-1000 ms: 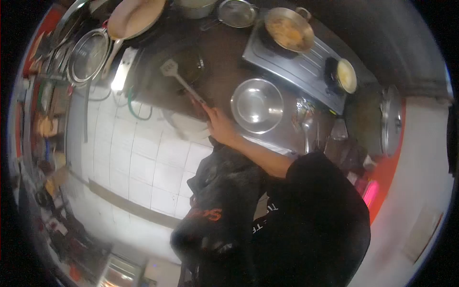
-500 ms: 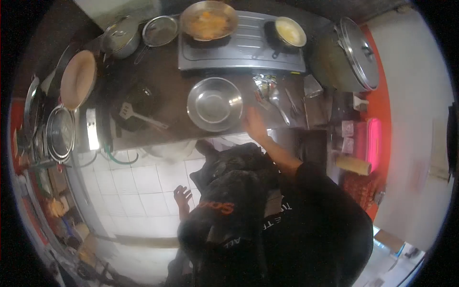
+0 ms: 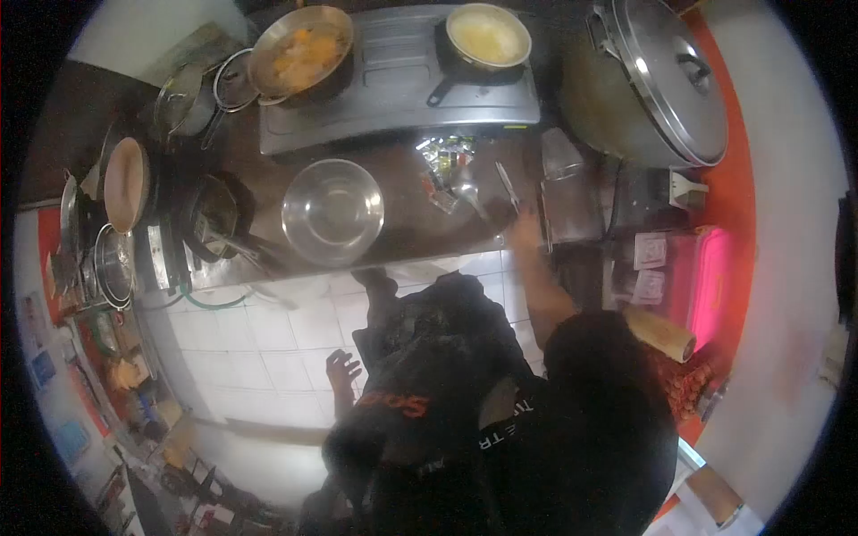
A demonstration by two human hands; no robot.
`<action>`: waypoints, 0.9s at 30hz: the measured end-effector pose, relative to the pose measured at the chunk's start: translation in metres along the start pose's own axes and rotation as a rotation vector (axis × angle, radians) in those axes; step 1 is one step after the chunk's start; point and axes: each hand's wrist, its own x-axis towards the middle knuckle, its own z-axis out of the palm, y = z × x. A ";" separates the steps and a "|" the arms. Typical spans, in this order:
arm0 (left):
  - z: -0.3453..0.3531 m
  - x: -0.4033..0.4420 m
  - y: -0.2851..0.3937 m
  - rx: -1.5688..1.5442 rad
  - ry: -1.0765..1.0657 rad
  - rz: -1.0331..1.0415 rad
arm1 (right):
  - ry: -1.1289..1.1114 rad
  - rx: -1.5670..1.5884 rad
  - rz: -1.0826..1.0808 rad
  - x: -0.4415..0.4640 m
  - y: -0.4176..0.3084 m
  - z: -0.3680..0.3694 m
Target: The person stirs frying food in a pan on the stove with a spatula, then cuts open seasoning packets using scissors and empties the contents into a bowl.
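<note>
My right hand [image 3: 525,230] is over the counter's front edge, close to the handle end of a pair of scissors [image 3: 508,186]; it is blurred, so its grip cannot be made out. A metal spoon [image 3: 468,191] lies left of it beside small packets [image 3: 445,156]. My left hand [image 3: 342,369] hangs low over the white tiled floor, fingers apart and empty. A steel bowl [image 3: 332,213] stands on the counter [image 3: 411,234]. Farther left, a spatula [image 3: 234,243] lies on a dark pan.
On the silver stove [image 3: 393,107] are a pan with orange food [image 3: 306,55] and a small pan with yellow contents [image 3: 488,37]. A large lidded pot [image 3: 626,89] stands at the back right. A pink-lidded box [image 3: 708,290] is at the right.
The spatula was in my right hand at first, then lay on the left side. My right hand has moved right, past the bowl to near the scissors. The view has shifted right.
</note>
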 end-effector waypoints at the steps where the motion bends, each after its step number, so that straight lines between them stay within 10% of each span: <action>1: 0.008 -0.017 -0.012 -0.083 -0.122 0.103 | -0.019 0.011 0.005 0.010 0.004 -0.003; 6: 0.050 -0.035 -0.031 0.142 -0.117 0.016 | -0.291 0.025 0.082 0.030 0.032 0.014; 16: 0.033 -0.014 -0.041 1.097 -0.366 0.985 | -0.423 0.043 0.010 0.025 0.026 -0.036; 19: 0.070 -0.052 -0.005 0.550 -0.290 0.458 | -0.379 0.101 0.027 -0.009 0.022 -0.057; 27: 0.078 -0.016 0.028 0.582 -0.247 0.217 | -0.321 0.113 0.233 -0.120 0.069 0.015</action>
